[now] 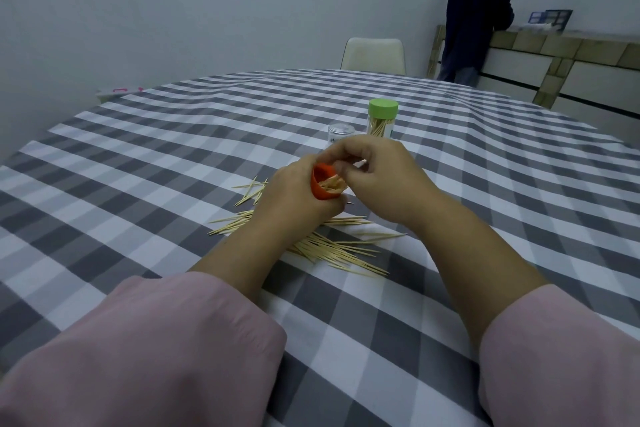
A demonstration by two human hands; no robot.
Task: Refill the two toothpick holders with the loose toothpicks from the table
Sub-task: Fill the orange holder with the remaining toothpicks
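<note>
Above scattered toothpicks (pixel 332 246), left hand (pixel 294 198) grips orange holder (pixel 323 184); right hand (pixel 374 166) pinches at its rim.

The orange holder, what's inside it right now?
Toothpick ends fill the mouth of the orange holder; the left hand covers its body, so how deep they sit is hidden.

Hands: 2, left hand (pixel 298 194) and right hand (pixel 374 173).
Sleeves: 2, both pink.
Toothpick holders: 2 with coloured parts, one orange holder (pixel 323 189) and one green-capped holder (pixel 382 116).
Clear containers: 1, clear container (pixel 341 133), next to the green-capped holder.
Loose toothpicks (pixel 332 246): many, overlapping in one scattered pile; exact count cannot be read.
Surface (pixel 173 149): 1, covered by one checked cloth.
Chairs: 1, chair (pixel 374 54).
Other persons: 1, standing person (pixel 474 17).
</note>
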